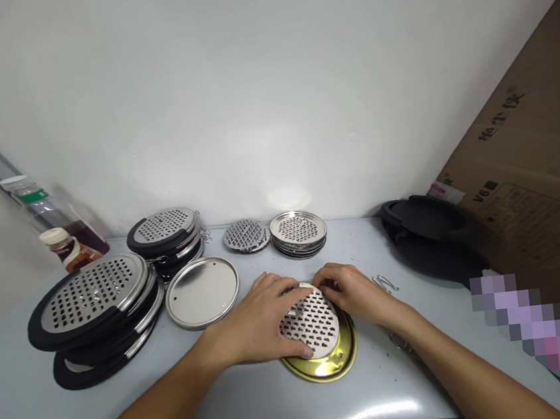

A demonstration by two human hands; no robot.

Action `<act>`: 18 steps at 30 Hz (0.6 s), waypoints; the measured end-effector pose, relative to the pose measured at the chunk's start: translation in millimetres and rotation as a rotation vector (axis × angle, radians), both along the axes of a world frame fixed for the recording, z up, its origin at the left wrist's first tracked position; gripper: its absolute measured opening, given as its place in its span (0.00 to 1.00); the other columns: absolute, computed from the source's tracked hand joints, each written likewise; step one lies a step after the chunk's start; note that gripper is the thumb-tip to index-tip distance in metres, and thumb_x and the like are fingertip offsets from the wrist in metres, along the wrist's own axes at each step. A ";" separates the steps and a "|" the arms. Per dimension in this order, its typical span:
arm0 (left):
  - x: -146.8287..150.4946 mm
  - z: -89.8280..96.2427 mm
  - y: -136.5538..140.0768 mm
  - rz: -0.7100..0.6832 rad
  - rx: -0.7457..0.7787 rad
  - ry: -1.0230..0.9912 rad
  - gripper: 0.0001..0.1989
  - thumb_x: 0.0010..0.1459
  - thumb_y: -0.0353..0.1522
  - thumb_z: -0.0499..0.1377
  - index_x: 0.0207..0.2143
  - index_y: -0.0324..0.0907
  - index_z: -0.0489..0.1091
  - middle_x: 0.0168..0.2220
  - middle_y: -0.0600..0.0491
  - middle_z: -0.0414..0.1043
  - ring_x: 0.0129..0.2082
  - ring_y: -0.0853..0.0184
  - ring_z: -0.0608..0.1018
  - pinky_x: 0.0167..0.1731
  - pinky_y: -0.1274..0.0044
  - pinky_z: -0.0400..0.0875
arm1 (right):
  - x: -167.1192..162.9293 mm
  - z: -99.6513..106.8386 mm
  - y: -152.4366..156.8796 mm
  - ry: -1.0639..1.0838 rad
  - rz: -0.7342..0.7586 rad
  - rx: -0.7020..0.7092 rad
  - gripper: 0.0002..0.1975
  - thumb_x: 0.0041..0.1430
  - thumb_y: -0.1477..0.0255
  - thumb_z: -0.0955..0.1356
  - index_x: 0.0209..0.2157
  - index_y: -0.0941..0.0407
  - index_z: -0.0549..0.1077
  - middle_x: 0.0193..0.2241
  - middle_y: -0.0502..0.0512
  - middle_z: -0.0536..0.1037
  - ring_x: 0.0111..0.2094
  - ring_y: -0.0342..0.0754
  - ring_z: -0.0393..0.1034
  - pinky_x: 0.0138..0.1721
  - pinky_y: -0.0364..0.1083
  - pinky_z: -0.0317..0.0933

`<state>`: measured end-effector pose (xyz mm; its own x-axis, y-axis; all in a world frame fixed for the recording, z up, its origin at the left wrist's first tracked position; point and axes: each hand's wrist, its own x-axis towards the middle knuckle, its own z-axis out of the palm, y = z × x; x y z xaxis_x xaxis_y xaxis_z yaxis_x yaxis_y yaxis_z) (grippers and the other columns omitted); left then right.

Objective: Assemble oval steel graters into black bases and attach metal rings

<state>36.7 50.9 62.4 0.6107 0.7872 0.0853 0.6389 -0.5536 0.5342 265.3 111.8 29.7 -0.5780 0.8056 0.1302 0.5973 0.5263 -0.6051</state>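
A round grater plate (313, 326) with rows of raised holes lies over a gold-coloured round lid (345, 356) near the front of the table. My left hand (272, 320) grips the plate from the left, its thumb at the lower edge and its fingers across the top edge. At the plate's upper right edge my right hand (344, 288) is closed in a pinch. Whatever its fingertips hold is hidden. Just right of that hand lie small wire hooks (384, 284), and a metal ring (398, 340) shows partly beneath my right forearm.
Black-rimmed grater stacks (94, 299) (164, 227) stand at left, beside a shallow silver lid (202, 291). Loose grater discs (245, 235) and stacked grater plates (298, 229) sit near the wall. Bottles (66, 248) stand far left; black rims (427, 234) and a cardboard box (530, 163) are at right.
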 end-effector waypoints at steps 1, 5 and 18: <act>-1.1 0.8 0.3 0.007 0.006 -0.007 0.41 0.45 0.44 0.69 0.61 0.56 0.59 0.56 0.52 0.64 0.56 0.54 0.62 0.56 0.62 0.59 | 0.1 0.3 0.6 0.009 0.000 -0.007 0.11 0.56 0.79 0.63 0.34 0.54 0.76 0.33 0.53 0.77 0.35 0.47 0.70 0.37 0.44 0.61; 2.5 -3.9 -0.5 -0.007 0.017 -0.034 0.41 0.46 0.45 0.69 0.61 0.56 0.58 0.58 0.52 0.62 0.58 0.55 0.61 0.58 0.63 0.58 | 2.5 2.1 5.1 0.079 -0.087 -0.061 0.13 0.62 0.73 0.60 0.40 0.55 0.75 0.35 0.54 0.79 0.37 0.49 0.72 0.39 0.46 0.62; 12.2 -14.0 -2.6 -0.071 -0.013 -0.020 0.45 0.44 0.43 0.70 0.63 0.54 0.55 0.59 0.49 0.60 0.59 0.52 0.61 0.59 0.61 0.57 | -0.2 14.5 -0.4 0.187 -0.115 -0.327 0.16 0.62 0.62 0.62 0.39 0.58 0.75 0.20 0.49 0.74 0.19 0.43 0.64 0.23 0.42 0.57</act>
<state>48.8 48.3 48.4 0.6633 0.7431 0.0884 0.5874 -0.5902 0.5538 265.2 111.4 44.2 -0.4720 0.8802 -0.0497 0.5044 0.2234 -0.8341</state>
